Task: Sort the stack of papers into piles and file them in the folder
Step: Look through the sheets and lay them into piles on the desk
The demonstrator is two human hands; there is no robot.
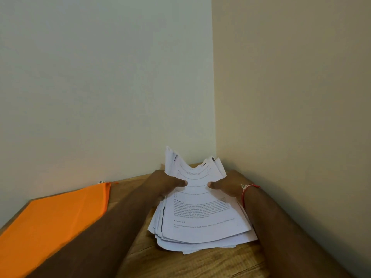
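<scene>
A thick, uneven stack of printed white papers (200,217) lies on the wooden table in the corner, its far end bent upward. My left hand (162,184) grips the stack's left edge with the thumb pressed on the top sheet. On the opposite edge my right hand (226,186) grips the stack the same way; a red thread bracelet circles that wrist. An orange folder (52,221) lies flat on the table to the left, apart from the papers.
The wooden table (180,263) sits in a corner between a pale wall behind and a beige wall on the right. A small white object (101,181) shows at the folder's far corner.
</scene>
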